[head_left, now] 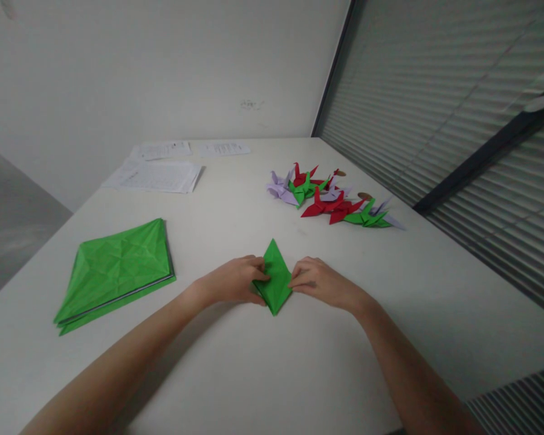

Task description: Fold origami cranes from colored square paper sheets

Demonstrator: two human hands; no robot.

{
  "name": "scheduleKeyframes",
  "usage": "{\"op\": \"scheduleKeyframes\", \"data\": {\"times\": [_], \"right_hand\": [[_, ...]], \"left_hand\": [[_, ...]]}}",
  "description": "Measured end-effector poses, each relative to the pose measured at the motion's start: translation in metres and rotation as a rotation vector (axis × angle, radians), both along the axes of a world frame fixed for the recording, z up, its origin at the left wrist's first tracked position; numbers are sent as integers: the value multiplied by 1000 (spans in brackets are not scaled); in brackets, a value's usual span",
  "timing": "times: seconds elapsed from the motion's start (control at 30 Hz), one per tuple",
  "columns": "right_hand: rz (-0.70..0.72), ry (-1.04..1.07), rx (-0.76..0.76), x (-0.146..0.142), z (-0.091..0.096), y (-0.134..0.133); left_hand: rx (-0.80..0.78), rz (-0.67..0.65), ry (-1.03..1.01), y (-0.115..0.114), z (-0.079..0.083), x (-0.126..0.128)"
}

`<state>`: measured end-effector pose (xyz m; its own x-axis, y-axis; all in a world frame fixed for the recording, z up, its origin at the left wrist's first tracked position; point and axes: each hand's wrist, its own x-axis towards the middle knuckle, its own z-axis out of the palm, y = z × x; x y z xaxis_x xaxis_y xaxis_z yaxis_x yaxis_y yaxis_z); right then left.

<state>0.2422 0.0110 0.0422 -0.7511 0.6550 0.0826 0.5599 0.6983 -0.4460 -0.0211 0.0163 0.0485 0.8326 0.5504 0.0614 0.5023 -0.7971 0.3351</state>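
Note:
A small folded green paper (275,278), diamond shaped, lies flat on the white table (299,362) in front of me. My left hand (236,281) pinches its left corner, fingers curled together on the paper's edge. My right hand (320,281) pinches the right corner the same way. Both forearms reach in from the bottom of the view.
A stack of green paper sheets (118,269) lies to the left. Several finished paper cranes (326,199) in red, green and lilac sit at the back right. Printed white sheets (156,175) lie at the far side near the wall. Window blinds (457,121) run along the right.

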Motion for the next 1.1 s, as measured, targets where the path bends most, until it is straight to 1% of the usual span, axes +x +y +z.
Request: {"op": "scheduleKeyframes", "data": {"times": [0.13, 0.23, 0.3, 0.4, 0.5, 0.57, 0.63, 0.7, 0.83, 0.97, 1.1], "right_hand": [[-54, 25, 97, -2, 1, 0], [-91, 89, 141, -2, 2, 0], [-118, 127, 144, -2, 1, 1], [-145, 187, 102, -1, 0, 3], [-168, 280, -16, 0, 1, 3], [-192, 326, -95, -2, 2, 2], [-199, 338, -109, -5, 3, -1], [-193, 302, -61, -10, 2, -4], [-183, 141, 50, -20, -5, -11], [-171, 77, 63, -24, -7, -13], [-208, 34, 63, -24, -6, -11]], "left_hand": [[46, -8, -1, 1, -1, 0], [29, 4, 34, 1, 1, -1], [19, 23, 56, 1, 3, -1], [37, 32, 72, 0, 6, -1], [91, 34, 53, -2, 5, 1], [135, 60, 38, -4, 2, 5], [179, 90, 39, -6, -4, 9], [219, 120, 50, -8, -11, 12], [231, 157, 19, -10, -19, 17], [197, 175, -12, -10, -19, 18], [146, 171, -30, -8, -17, 18]]}}
